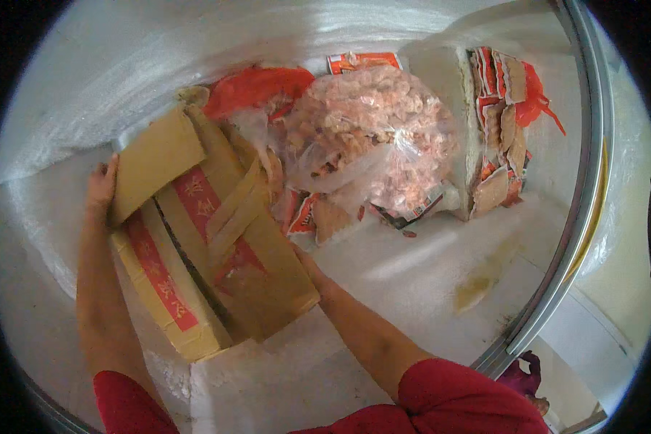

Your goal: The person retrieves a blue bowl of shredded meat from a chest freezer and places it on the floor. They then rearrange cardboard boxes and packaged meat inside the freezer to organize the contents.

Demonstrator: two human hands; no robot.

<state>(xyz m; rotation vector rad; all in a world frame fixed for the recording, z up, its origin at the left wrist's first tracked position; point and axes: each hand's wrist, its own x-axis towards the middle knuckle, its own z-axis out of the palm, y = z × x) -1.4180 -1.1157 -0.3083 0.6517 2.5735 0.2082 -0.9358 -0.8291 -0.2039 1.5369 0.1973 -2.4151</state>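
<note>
A tilted cardboard box (195,238) with red printed tape lies at the left inside a frosty chest freezer. My left hand (103,184) rests against its far left side, the fingertips at the edge of a raised flap (157,163). My right hand (306,266) is at the box's right side, its fingers mostly hidden behind the cardboard. Beside the box, a large clear plastic bag (374,125) full of pale pink frozen pieces sits on smaller packets. A red plastic bag (257,89) lies behind them.
Stacked frozen packets (493,130) stand at the right beyond a frosted divider (447,114), with a red bag (530,97) by them. The freezer's metal rim (594,179) curves along the right. A yellowish stain (480,290) marks the floor. Part of another person (523,377) shows at the lower right.
</note>
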